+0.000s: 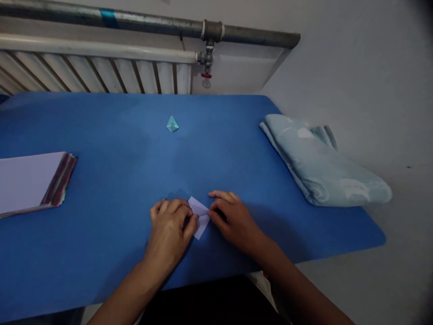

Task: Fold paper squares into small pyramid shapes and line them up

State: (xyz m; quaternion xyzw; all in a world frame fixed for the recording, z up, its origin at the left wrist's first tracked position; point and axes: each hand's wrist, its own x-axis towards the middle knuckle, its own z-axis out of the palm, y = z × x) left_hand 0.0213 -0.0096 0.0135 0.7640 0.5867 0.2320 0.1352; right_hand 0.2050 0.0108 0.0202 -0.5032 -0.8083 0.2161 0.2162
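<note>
A small piece of folded lilac paper (201, 221) lies on the blue table between my hands, with a crease across its middle. My left hand (172, 228) grips its left side with thumb and fingers, covering that part. At the paper's right corner, the thumb and index finger of my right hand (233, 221) are pinched on its edge. Farther back on the table sits a small folded turquoise paper piece (172, 124), pointed at the top.
A stack of coloured paper (30, 180) lies on the left of the blue table (118, 135). On the right is a folded pale-blue patterned cloth (324, 162), against the wall. Behind the table run a white radiator (101, 72) and a metal pipe (152, 25) with a red-handled valve (206, 76).
</note>
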